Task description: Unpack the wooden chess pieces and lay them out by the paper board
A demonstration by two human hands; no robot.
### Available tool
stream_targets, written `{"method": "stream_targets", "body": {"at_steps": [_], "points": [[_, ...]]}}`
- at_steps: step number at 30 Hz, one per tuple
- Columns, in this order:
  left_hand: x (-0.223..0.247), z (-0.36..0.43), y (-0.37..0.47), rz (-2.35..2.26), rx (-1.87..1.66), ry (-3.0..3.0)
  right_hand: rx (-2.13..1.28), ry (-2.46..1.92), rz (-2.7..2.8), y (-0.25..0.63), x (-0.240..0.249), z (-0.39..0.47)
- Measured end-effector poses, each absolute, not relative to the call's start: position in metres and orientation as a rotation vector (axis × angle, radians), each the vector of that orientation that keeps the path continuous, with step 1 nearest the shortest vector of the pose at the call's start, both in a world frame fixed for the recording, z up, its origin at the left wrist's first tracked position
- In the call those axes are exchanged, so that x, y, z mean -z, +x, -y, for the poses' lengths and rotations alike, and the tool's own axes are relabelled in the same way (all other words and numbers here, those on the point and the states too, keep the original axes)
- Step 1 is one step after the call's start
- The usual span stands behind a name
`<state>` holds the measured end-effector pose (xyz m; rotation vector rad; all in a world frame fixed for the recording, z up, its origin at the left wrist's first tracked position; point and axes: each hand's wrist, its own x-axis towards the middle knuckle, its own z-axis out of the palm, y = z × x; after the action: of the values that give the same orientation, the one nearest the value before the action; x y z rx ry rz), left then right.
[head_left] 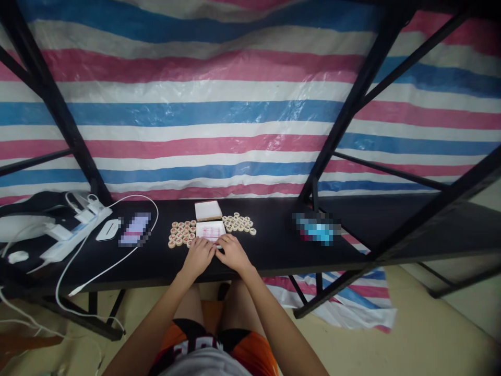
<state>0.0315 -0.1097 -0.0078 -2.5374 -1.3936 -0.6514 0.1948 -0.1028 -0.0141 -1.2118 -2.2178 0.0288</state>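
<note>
At lower centre of the frame, the left hand [200, 255] and right hand [231, 251] meet at the near edge of the white box [211, 231] on the black desk [274, 235], their grip unclear; xiangqi pieces [239, 223] flank the box left and right

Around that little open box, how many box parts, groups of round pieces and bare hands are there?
Box parts: upper part, lower part: 2
Piece groups: red-marked pieces, dark-marked pieces: 2
Hands: left hand, right hand: 2
Total: 6
</note>
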Motion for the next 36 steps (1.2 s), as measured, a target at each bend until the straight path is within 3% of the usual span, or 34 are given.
{"method": "stream_targets", "body": {"at_steps": [8, 20, 27, 36], "points": [[0.012, 0.112, 0.029, 1.56, 0.815, -2.395, -0.1, -1.237, 2.182, 0.195, 0.014, 0.099], [0.018, 0.108, 0.03, 1.535, 0.712, -2.442, -0.092, -1.166, 2.026, 0.198, 0.022, 0.095], [0.015, 0.111, 0.031, 1.538, 0.774, -2.457, 0.065, -1.45, 1.633, 0.229, 0.024, 0.087], [0.02, 0.105, 0.031, 1.552, 0.761, -2.423, 0.223, -1.798, 1.776, 0.285, 0.036, 0.069]]}}
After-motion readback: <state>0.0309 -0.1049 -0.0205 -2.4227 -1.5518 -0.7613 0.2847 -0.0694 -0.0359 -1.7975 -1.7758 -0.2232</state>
